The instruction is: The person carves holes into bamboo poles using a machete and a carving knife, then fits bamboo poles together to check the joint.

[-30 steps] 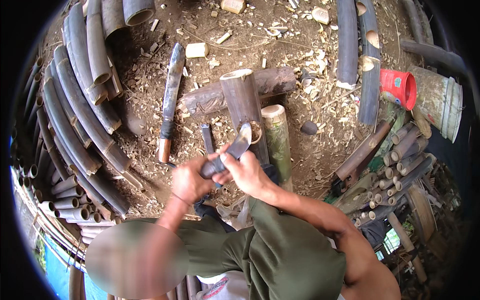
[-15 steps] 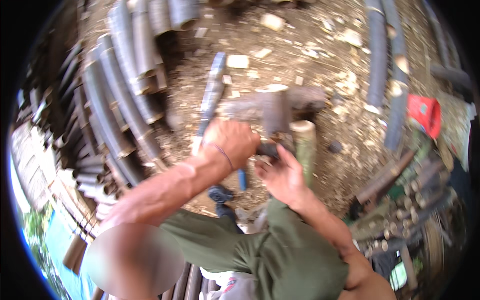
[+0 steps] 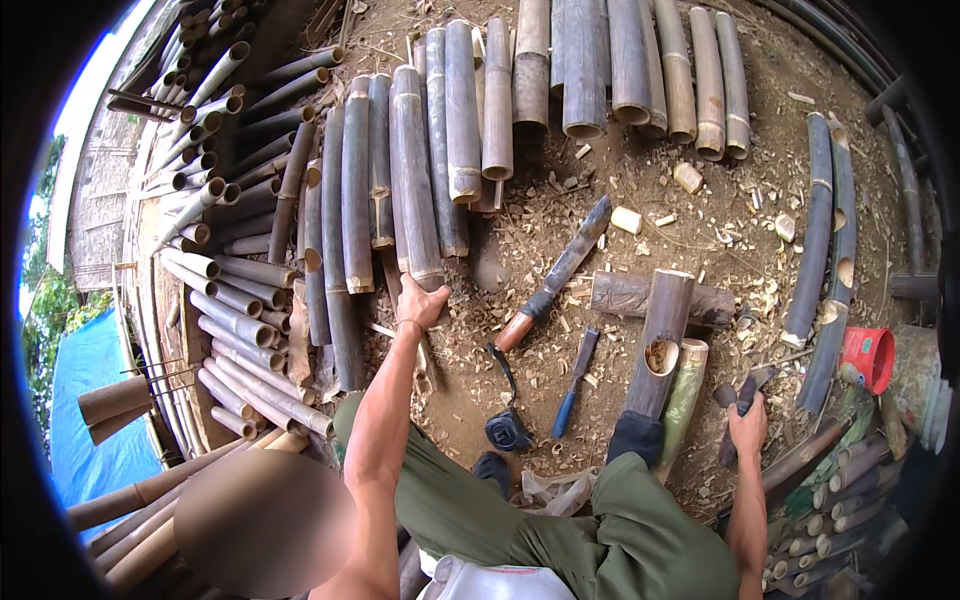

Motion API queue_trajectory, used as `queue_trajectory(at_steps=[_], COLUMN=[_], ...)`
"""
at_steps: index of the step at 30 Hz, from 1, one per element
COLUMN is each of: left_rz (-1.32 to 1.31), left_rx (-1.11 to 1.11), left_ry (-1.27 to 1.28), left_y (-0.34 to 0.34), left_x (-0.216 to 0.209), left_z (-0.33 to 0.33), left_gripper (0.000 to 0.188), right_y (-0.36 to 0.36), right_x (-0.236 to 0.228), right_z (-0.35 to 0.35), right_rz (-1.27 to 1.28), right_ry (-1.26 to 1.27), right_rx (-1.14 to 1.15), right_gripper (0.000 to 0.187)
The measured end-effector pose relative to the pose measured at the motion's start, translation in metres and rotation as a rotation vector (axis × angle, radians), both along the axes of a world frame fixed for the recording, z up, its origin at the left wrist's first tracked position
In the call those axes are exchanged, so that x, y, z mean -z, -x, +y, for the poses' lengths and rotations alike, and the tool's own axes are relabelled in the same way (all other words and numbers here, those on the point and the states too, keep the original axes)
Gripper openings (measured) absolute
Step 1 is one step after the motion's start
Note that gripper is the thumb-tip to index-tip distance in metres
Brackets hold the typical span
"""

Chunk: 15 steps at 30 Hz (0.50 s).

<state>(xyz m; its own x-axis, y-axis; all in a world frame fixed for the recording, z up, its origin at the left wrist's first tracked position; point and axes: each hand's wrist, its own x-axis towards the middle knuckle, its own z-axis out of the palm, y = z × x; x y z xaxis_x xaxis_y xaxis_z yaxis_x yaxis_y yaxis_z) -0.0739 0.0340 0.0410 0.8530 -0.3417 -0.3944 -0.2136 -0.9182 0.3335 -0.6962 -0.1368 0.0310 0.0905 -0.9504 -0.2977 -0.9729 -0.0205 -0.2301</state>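
At the row of bamboo lengths on the left, my left hand (image 3: 422, 304) is closed round the near end of a thick grey-brown bamboo tube (image 3: 411, 180). Off to the right, my right hand (image 3: 746, 424) grips a dark tool shaped like a hammer (image 3: 729, 440), low over the ground; its exact kind is unclear. Between the hands, a notched bamboo tube (image 3: 657, 325) slants from beside my right knee across a short log (image 3: 610, 293). Next to that tube lies a green bamboo piece (image 3: 687, 385). A blue-handled chisel (image 3: 574, 385) rests on the dirt.
A long blade with a wooden handle (image 3: 517, 328) and a black tape measure (image 3: 508, 430) lie before me. More bamboo tubes (image 3: 582, 75) line the far side, and cut poles (image 3: 240, 320) are stacked left. A red bucket (image 3: 866, 361) stands right. Wood chips litter the soil.
My hands were close together at a dark object beside the notched tube. The left has moved left onto a bamboo tube; the right has moved right with the dark tool. The view has shifted too.
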Motion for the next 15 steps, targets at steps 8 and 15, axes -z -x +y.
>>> queue_trajectory(at_steps=[8,15], left_rz=[1.583,1.479], left_rx=[-0.082,-0.542], left_ry=[0.875,0.862], left_y=[0.129,0.104], left_x=[-0.132,-0.102], left_z=[0.037,-0.014], left_gripper=[0.081,0.081], right_y=[-0.181,-0.274], right_x=[-0.099,-0.137], right_z=[0.057,0.073], right_rz=[-1.048,-1.175], right_ry=[-0.711,-1.5], right_rx=[-0.082,-0.188], right_gripper=[0.066,0.069])
